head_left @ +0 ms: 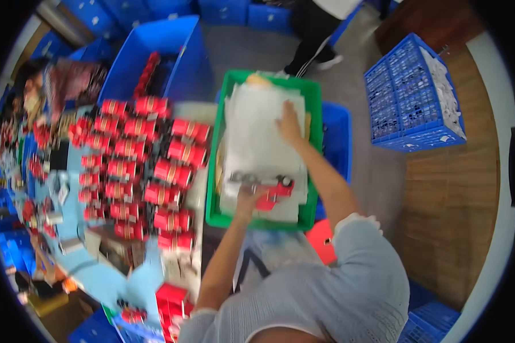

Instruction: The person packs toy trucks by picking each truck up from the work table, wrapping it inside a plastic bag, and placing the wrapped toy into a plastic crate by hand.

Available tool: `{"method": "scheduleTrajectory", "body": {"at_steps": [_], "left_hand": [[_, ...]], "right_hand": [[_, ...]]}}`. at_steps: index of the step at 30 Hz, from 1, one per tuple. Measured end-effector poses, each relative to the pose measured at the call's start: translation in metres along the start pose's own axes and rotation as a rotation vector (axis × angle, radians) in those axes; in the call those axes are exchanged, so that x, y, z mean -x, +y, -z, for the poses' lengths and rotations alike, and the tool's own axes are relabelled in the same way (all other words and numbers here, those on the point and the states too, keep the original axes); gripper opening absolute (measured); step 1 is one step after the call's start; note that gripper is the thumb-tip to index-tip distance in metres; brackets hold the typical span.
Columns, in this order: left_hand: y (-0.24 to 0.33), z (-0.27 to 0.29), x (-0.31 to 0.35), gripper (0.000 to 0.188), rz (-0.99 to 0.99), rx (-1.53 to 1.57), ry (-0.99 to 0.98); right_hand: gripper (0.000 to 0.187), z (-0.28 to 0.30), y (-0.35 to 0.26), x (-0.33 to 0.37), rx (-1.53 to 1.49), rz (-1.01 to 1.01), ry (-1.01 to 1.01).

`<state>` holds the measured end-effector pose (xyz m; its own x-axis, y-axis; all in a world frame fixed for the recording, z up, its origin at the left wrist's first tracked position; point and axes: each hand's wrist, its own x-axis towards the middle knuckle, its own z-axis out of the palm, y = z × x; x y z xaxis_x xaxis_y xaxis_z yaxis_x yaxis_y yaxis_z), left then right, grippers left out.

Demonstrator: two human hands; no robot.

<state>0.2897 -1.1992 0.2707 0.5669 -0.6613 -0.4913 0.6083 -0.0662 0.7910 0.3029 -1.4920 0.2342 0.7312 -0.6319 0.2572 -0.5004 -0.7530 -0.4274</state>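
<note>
My left hand (249,198) is closed round a red toy truck (273,195), which is tipped on its side so that its dark wheels and grey underside show. Both are over the near half of a green tray (316,171). White sheets of paper (260,126) lie stacked inside the tray. Toward its far right, my right hand (290,122) rests on or just over the top sheet, fingers apart and holding nothing. Slight blur hides whether its fingertips press on the paper. Brown cardboard-like edges stick out from under the sheets.
Left of the tray, several rows of red toy trucks (123,169) stand on a table. A blue bin (197,63) is beyond them. Another blue bin (340,134) sits beside the tray, and a blue crate (406,97) stands at right. A person (312,34) is at the far side.
</note>
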Motion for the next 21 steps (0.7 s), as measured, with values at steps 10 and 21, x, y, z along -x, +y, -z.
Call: {"method": "scheduleTrajectory", "body": {"at_steps": [10,21], "left_hand": [[-0.024,0.017,-0.003,0.054,-0.262,-0.71,0.429],[0.161,-0.054,0.087,0.041,-0.874,-0.692,0.269]], "right_hand": [[0.052,-0.015,-0.021,0.007,0.099,0.246,-0.122],[0.054,0.114,-0.102,0.184,-0.507,0.827,-0.67]]}}
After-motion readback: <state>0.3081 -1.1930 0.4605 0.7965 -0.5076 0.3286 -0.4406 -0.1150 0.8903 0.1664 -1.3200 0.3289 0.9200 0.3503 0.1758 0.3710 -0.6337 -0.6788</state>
